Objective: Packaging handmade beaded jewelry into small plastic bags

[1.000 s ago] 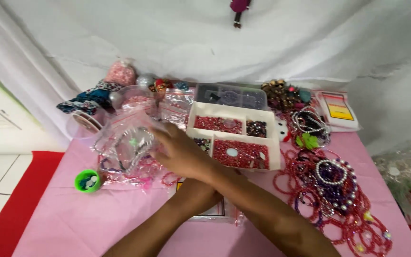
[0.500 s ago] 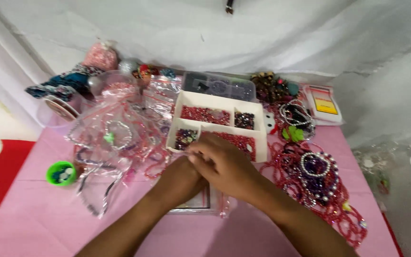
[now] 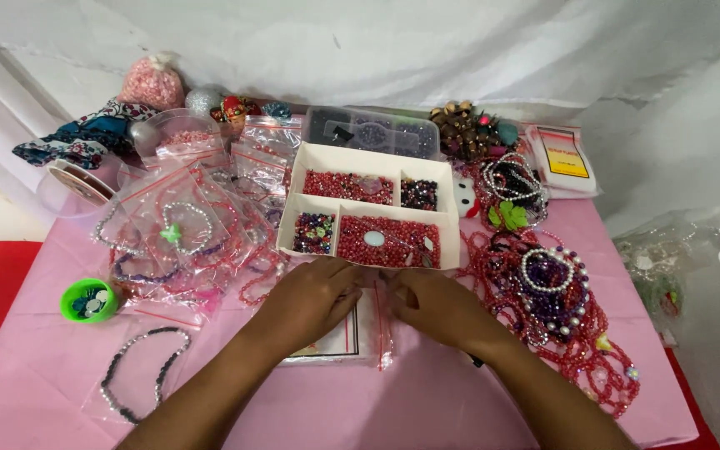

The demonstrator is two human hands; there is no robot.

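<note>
1. Clear plastic bag [image 3: 352, 329] with red seal strip, flat on pink desk [image 3: 35, 375], just in front of white compartment tray [image 3: 452, 225]; pale card inside.
2. Left hand [image 3: 306, 304] resting on bag's left part, fingers [image 3: 345, 292] curled down onto the film; pinching or only pressing, cannot tell.
3. Right hand [image 3: 439, 308] at bag's right edge beside the red strip, fingers bent toward the left hand; grip likewise unclear.
4. Handling, judged: very light, limp, slick film; likely to slide on the cloth and crumple if grabbed mid-panel. Best hold at the stiffer seal edge or a corner, thumb against forefinger.
5. Tray holding red beads in three sections, dark and mixed beads in two smaller ones.
6. Red bead strands [image 3: 543, 325] heaped just right of the right hand; pearl bracelet [image 3: 547, 267] on top.
7. Green cup [image 3: 87, 300] near left edge; dark beaded necklace [image 3: 139, 375] in a bag near the left forearm.
</note>
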